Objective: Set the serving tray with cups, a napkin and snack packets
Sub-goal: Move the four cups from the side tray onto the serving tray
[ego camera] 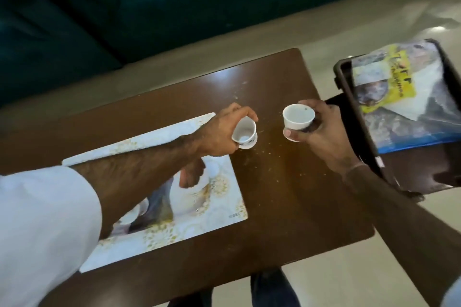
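My left hand (224,132) grips a small white cup (245,133), tilted with its mouth toward me, above the brown table (287,207). My right hand (321,132) holds a second white cup (298,117) upright, just right of the first. The two cups are apart. A dark serving tray (361,132) stands at the right, tilted, overhanging the table's right edge. In the tray lie a yellow snack packet (389,85), a white napkin (421,97) and a blue-edged packet (411,142).
A white and gold patterned placemat (219,207) covers the left part of the table, under my left forearm. Pale crumbs speckle the wood between the cups. A dark green sofa (124,7) stands behind the table. Pale floor (324,279) surrounds it.
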`<state>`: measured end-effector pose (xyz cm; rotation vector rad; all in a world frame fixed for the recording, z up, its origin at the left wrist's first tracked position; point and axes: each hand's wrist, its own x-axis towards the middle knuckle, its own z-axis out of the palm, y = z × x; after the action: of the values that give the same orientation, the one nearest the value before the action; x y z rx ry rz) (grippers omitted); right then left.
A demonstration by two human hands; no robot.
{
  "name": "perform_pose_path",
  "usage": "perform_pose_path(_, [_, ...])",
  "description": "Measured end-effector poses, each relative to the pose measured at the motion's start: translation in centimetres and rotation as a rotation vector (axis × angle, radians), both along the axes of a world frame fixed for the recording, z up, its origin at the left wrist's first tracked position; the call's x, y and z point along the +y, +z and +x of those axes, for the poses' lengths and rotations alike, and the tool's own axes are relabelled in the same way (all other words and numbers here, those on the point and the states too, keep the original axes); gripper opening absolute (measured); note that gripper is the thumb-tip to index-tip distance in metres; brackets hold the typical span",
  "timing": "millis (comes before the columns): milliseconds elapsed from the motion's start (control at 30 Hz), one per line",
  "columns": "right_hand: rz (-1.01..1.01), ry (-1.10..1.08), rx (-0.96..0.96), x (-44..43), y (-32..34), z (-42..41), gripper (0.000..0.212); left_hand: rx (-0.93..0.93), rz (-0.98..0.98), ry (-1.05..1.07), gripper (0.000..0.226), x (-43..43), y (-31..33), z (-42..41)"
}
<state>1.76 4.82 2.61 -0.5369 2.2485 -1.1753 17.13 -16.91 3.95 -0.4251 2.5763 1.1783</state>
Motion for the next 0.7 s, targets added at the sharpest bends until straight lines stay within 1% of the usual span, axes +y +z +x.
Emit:
perform_pose_path(167, [-0.001,0.141,-0.014,-5.2,-0.8,8.1,0.071,-0.051,-0.092,-0.109,0.061,-5.6,-0.7,7.8])
perform_pose_path(367, [0.052,0.279,-0.017,-9.7,-1.9,15.5,0.071,-0.073,-0.137,-0.207,0.071,-8.7,-2.3,14.9])
perform_pose_path(467, [0.080,0.340,-0.007,-11.0,-2.3,18.4,0.072,-0.118,-0.189,-0.214,0.079,-8.7,-3.3,16.4])
perform_pose_path(533, [0.104,0.388,0.013,-11.5,-2.8,20.6,0.074,-0.123,-0.241,-0.261,0.084,-8.8,-3.9,17.2])
perform_pose_path(600, [0.143,0.427,0.061,-11.5,-3.4,23.0,0.078,-0.098,-0.269,-0.286,0.081,-9.0,-4.4,17.8])
perform_pose_path(700, [0.187,0.398,0.111,-10.9,-4.5,26.3,0.084,-0.064,-0.293,-0.303,0.081,-9.2,-4.6,18.1])
